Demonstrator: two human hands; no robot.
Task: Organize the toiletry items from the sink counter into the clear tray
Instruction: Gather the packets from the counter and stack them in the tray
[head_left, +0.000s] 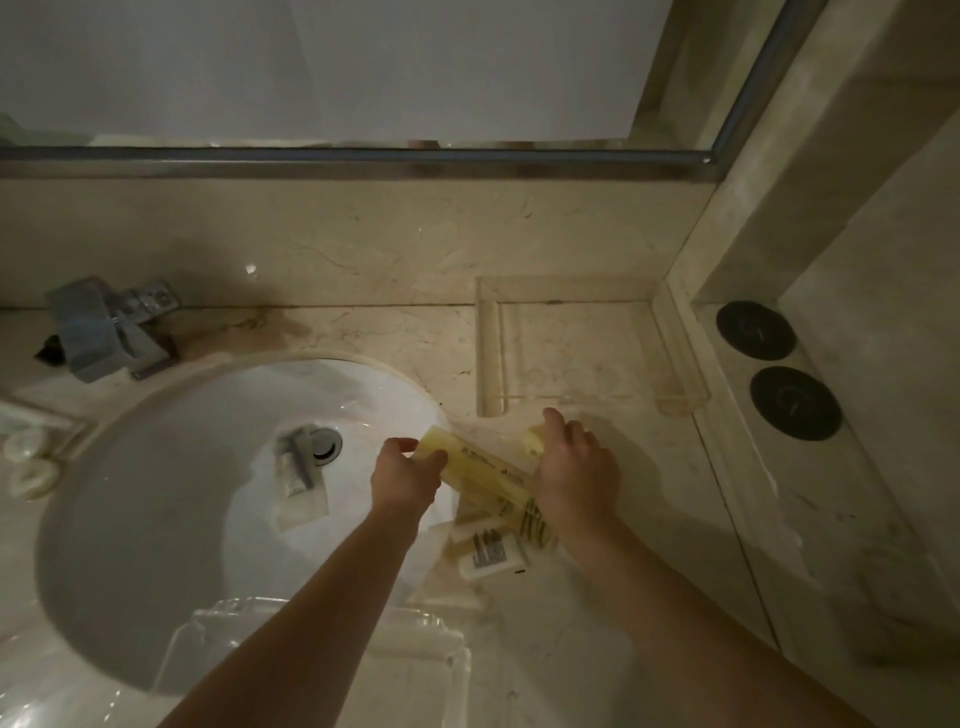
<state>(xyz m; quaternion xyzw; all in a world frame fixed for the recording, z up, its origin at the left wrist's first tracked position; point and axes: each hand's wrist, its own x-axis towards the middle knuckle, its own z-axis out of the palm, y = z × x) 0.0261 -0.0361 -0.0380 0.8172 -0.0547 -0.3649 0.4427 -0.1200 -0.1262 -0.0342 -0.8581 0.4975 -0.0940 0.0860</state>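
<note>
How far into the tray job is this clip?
Early. The clear tray at the back right of the counter looks empty, so nothing is placed yet. In hand: the left hand and right hand grip yellow packets beside the sink. A white box waits on the counter.

You see a long pale-yellow toiletry box (485, 470) lying diagonally at the sink's rim, more small packets (485, 553) just below it, and the clear tray (491, 358) empty against the wall corner.
</note>
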